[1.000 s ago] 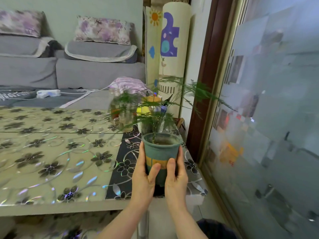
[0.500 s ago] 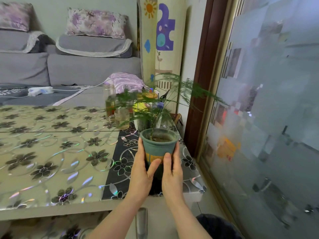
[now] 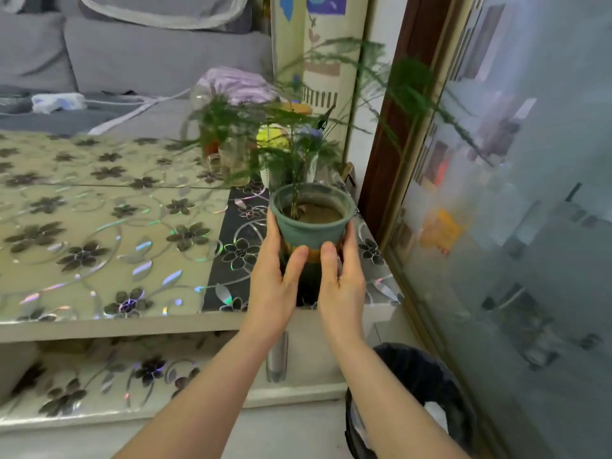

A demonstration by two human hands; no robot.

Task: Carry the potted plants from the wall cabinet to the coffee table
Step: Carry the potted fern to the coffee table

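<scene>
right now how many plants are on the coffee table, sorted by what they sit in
Green ceramic pot, held between the left hand and right hand: 1
Clear glass jars with greenery: 2, as far as the blur lets me tell
Total on the coffee table: 3

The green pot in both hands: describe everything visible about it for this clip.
The green pot is round with a flared rim, dull teal and seemingly glazed ceramic, an orange band below and a darker base. It stands upright over the dark near-right corner of the coffee table; whether it rests there is unclear. Brown soil fills it, with thin stems rising into feathery green fronds. The left hand and right hand grip its sides, thumbs in front.
</scene>
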